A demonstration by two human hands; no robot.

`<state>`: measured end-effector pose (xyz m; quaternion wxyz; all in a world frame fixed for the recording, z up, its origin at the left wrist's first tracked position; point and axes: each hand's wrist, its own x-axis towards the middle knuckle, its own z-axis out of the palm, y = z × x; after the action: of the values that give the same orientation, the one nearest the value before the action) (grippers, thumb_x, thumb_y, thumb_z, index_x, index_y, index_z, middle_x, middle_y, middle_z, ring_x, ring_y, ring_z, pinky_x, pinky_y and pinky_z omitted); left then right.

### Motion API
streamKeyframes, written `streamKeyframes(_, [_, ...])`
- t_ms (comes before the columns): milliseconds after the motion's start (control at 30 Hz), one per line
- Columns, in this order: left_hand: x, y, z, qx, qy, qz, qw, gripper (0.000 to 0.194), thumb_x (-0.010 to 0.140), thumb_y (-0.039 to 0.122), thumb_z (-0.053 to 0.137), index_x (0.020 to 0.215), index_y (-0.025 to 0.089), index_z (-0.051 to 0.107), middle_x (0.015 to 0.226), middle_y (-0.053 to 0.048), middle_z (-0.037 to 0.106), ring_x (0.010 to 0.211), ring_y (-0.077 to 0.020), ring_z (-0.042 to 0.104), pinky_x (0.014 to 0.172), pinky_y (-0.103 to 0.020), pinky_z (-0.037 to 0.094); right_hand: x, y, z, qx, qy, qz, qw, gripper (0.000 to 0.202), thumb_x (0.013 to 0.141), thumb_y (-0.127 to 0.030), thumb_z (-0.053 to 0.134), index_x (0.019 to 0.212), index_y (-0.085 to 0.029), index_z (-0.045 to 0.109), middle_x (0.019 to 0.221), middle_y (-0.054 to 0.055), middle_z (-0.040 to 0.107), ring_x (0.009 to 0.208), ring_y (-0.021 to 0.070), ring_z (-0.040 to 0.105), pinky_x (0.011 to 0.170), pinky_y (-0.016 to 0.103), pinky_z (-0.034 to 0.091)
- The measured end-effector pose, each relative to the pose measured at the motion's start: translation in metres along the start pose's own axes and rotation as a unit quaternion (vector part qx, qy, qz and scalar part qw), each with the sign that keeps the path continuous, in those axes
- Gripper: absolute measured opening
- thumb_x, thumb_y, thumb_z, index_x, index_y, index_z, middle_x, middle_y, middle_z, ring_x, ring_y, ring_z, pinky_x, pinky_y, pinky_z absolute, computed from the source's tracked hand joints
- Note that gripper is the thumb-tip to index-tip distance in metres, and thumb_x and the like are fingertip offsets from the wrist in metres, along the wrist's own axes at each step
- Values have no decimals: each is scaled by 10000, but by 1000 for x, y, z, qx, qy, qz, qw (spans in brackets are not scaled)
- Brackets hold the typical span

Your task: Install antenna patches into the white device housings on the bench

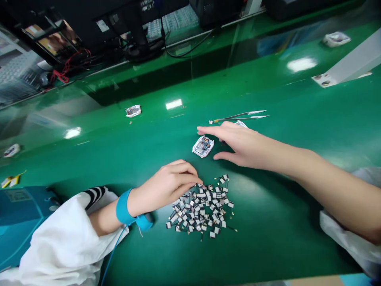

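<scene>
My left hand [174,180], with a blue wrist strap [124,207] on its wrist, reaches to the upper left edge of a pile of small parts [205,208]. These have square pale pads and short dark leads. Its fingertips are pinched together there; what they hold, if anything, is hidden. My right hand [239,143] hovers with thumb and fingers apart, just right of a white watch-like case [203,146] whose circuit board faces up. Beyond that hand lie tweezers [241,116], with one small part [210,122] by their left end. Another white case [241,124] is partly covered by my right hand.
More white cases lie at the back left [133,111], far left [12,150] and far right [336,39]. A grey metal post [354,59] is bolted to the green table [262,246]. Monitors and cables [190,51] line the back. A blue bin [20,222] stands left.
</scene>
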<state>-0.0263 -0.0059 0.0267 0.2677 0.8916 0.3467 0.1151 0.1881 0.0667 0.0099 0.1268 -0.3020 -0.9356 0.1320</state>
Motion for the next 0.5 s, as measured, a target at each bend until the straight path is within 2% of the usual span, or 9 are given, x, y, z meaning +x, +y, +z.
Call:
streamKeyframes(67, [2,0,-2,-8,56,-24,998,191,826,169,458,941,187,610,892,-31,609,828,-117,549,741,-229,456,1,2,3,19,7,-3,1000,509,763,-206,538,1242,-171,369,1183,38,498,1063,192,455,897,349,398])
streamKeyframes(133, [7,-2,-5,1,142,-67,988,158,803,179,500,910,183,615,868,-19,626,785,-103,570,705,-203,464,5,1,8,33,30,-1,999,456,745,-271,574,1166,-152,448,1107,53,539,1042,199,468,910,358,388])
streamKeyframes(200, [14,-6,-5,24,201,-89,975,127,784,182,527,866,175,624,848,-9,635,756,-92,581,686,-183,466,9,-2,13,46,47,13,998,516,672,-386,638,1099,-132,498,1029,69,557,1011,214,483,882,359,403])
streamKeyframes(267, [22,-10,-4,53,213,-75,973,124,781,173,527,854,166,628,848,-7,636,763,-87,584,697,-174,464,11,-6,15,74,46,33,996,547,649,-465,631,1074,-140,517,974,65,558,941,200,509,804,330,436])
streamKeyframes(333, [27,-13,-1,79,196,-52,976,147,789,164,510,883,161,622,866,-11,633,782,-88,584,710,-174,463,12,-9,14,109,41,40,992,405,727,-450,558,1019,-169,553,928,47,561,860,160,527,734,286,445])
streamKeyframes(433, [31,-17,1,104,175,-38,978,168,792,153,498,915,154,612,885,-12,633,792,-92,587,710,-173,464,12,-8,11,126,55,35,990,178,819,-268,456,884,-181,597,836,17,588,770,115,537,684,236,431])
streamKeyframes(500, [31,-18,1,112,175,-35,978,170,791,156,504,924,160,609,891,-4,638,791,-88,592,714,-168,466,10,-6,9,128,68,37,989,187,815,-159,419,865,-178,598,818,-2,610,756,99,550,678,218,428])
